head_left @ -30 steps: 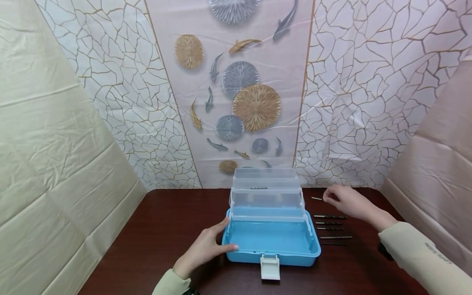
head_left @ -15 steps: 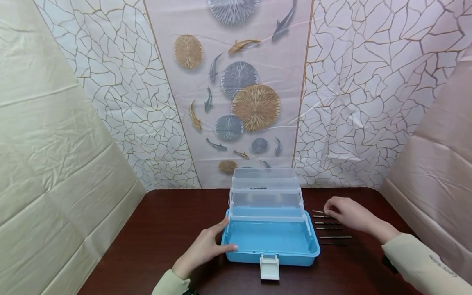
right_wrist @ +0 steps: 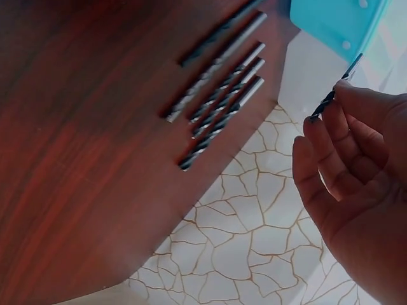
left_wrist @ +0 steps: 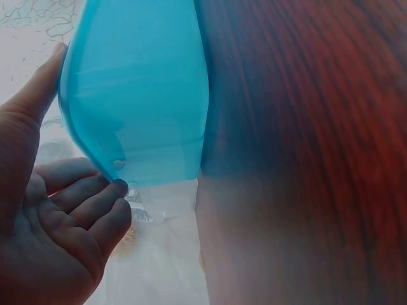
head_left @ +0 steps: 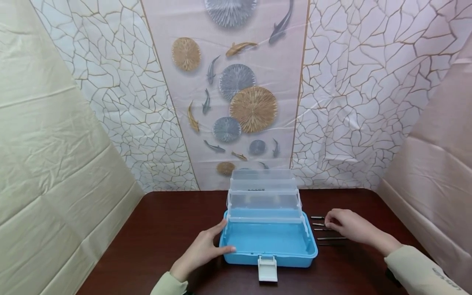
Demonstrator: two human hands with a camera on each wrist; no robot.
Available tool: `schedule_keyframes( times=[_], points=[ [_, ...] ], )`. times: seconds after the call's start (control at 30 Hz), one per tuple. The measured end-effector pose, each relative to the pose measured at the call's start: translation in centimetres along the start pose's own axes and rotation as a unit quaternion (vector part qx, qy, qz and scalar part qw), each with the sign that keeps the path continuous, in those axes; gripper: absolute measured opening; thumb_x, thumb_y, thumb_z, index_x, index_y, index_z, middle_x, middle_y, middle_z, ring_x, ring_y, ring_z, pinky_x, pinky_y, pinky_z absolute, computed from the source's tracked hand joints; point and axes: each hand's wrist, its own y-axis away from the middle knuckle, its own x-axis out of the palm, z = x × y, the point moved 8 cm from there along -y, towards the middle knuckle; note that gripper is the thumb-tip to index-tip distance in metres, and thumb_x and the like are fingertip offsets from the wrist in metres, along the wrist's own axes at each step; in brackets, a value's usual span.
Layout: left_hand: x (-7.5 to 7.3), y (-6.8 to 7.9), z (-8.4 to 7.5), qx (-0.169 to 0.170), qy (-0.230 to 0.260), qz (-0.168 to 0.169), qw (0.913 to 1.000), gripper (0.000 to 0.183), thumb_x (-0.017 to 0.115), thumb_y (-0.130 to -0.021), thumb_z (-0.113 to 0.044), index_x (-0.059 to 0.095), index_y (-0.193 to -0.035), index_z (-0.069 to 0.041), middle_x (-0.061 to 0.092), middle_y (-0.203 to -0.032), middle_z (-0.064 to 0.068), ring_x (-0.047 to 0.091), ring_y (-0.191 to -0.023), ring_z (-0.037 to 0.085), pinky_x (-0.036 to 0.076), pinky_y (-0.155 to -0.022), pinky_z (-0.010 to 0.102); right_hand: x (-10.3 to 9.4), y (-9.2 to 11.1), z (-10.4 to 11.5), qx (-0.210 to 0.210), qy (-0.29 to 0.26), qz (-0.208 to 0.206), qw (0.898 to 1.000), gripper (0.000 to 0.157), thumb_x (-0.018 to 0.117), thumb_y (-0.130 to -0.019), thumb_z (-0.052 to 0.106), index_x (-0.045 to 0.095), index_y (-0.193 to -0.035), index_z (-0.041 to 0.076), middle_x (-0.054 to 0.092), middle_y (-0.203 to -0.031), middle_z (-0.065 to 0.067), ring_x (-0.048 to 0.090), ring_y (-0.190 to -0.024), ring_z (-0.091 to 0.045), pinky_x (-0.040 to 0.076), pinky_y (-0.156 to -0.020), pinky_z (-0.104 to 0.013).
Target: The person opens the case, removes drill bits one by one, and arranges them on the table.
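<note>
A blue toolbox [head_left: 271, 237] with raised clear trays [head_left: 263, 200] stands on the dark red table. My left hand [head_left: 200, 248] grips its left rim, thumb over the front corner and fingers farther back; the left wrist view shows them bent against the edge. My right hand [head_left: 350, 225] pinches a dark drill bit [right_wrist: 325, 101] between thumb and fingertips. It hovers above several drill bits [right_wrist: 216, 127] lying in a row on the table, right of the box, and partly hides them in the head view. Another drill bit [head_left: 256, 189] lies in an upper tray.
A white latch [head_left: 267, 269] hangs down at the toolbox's front. The dark wooden table [head_left: 158, 229] extends to the left of the box. Behind stands a patterned cloth backdrop [head_left: 254, 108], with plain cloth [head_left: 55, 164] along the left side.
My right hand, with the drill bit pinched, has moved toward me from the table's far side and over the row of bits. The left hand stays on the toolbox.
</note>
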Motion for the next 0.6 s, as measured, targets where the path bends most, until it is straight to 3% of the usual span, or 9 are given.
schedule_keyframes(
  times=[0.6],
  points=[
    [0.0,0.0,0.1,-0.002,0.000,-0.001,1.0000,0.094,0.075,-0.086,-0.055,0.034,-0.157,-0.008,0.036,-0.159,0.010,0.042,-0.141,0.029,0.044,-0.107,0.051,2.2,1.5,-0.7,0.000,-0.019,0.029,0.999,0.010,0.072,-0.091,0.008,0.068,-0.087,0.016,0.058,-0.082,0.013,0.051,-0.074,0.000,0.051,-0.065,-0.028]
  ],
)
